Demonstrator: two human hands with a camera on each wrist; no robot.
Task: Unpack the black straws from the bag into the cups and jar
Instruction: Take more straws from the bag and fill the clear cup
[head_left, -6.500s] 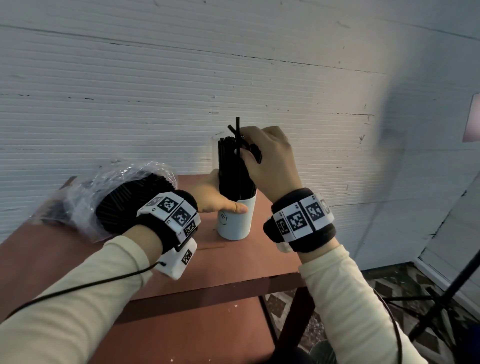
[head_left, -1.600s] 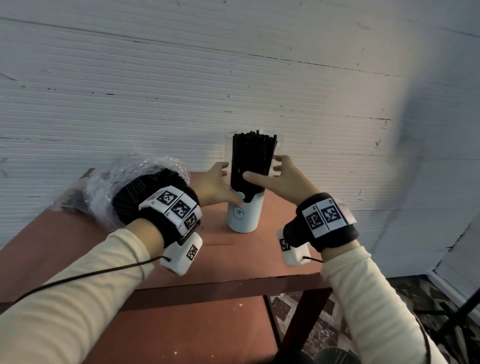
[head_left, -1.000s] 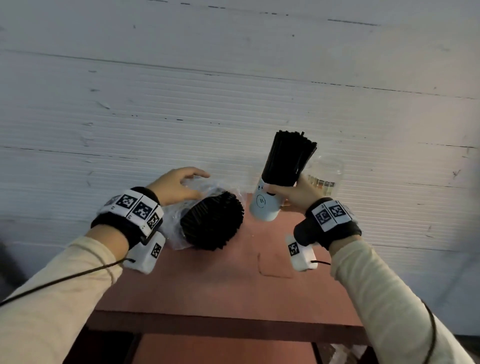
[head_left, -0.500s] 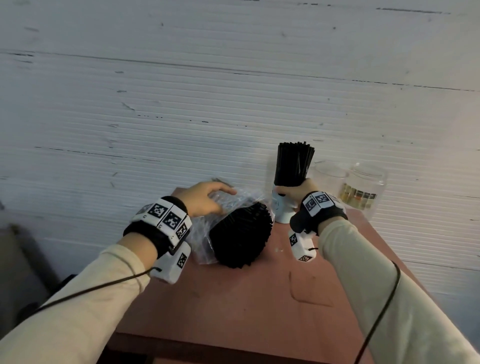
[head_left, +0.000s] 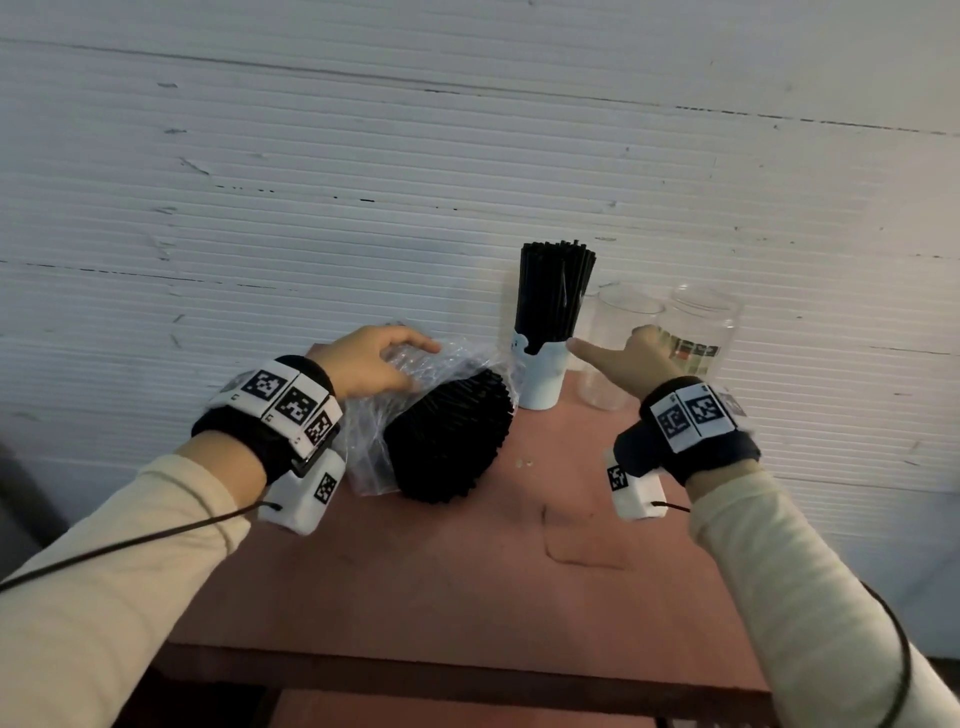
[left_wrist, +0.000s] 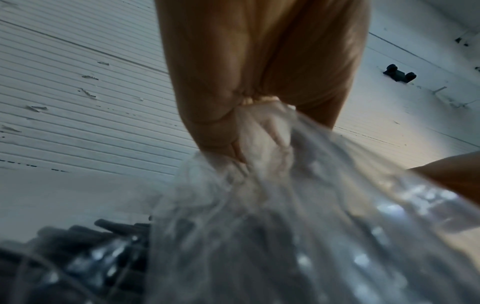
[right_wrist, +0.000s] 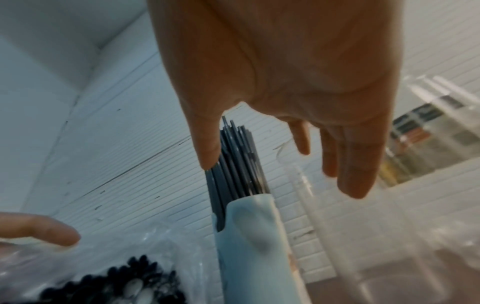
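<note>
A clear plastic bag (head_left: 374, 447) lies on the red-brown table (head_left: 467, 571), its open mouth showing a thick bundle of black straws (head_left: 447, 441). My left hand (head_left: 415, 364) grips the bunched top of the bag (left_wrist: 259, 133). A white cup (head_left: 540, 379) packed with upright black straws (head_left: 556, 291) stands by the wall. My right hand (head_left: 613, 348) is open just right of it, thumb near the cup's rim, fingers in front of an empty clear cup (head_left: 618, 322). A glass jar (head_left: 701, 332) stands to the right. The right wrist view shows the white cup (right_wrist: 254, 246) below my spread hand (right_wrist: 280, 172).
A white ribbed wall (head_left: 467, 182) rises straight behind the table. The cups and jar stand in a row against it. The table's near edge (head_left: 467, 670) runs below my forearms. A few small crumbs (head_left: 524, 461) lie on the table.
My right hand has let go of the white cup, which now stands by the wall, and has shifted right toward the clear cup. My left hand stays on the bag.
</note>
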